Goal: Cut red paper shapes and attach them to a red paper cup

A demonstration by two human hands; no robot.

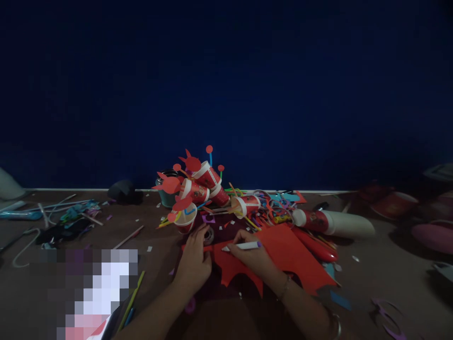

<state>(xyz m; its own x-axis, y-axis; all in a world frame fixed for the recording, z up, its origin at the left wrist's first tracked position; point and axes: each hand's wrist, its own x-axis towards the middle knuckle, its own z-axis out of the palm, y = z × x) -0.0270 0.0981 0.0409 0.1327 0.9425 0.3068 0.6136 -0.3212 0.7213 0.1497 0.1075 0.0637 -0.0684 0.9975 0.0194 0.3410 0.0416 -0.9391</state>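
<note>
Dark blue wall (226, 94) stands behind a brown tabletop (354, 293). A thin white strip (85, 190) borders the tabletop's far edge. Lighting is dim.

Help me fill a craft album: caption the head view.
Right hand holds a white pen over cut red paper; left hand rests at its left end.

The sheet of paper (288, 250) is plain bright red. The marker (246, 245) is white with a purple end. The wall (226, 85) is dark blue, and the paper cups (209, 175) are red with white rims.
</note>
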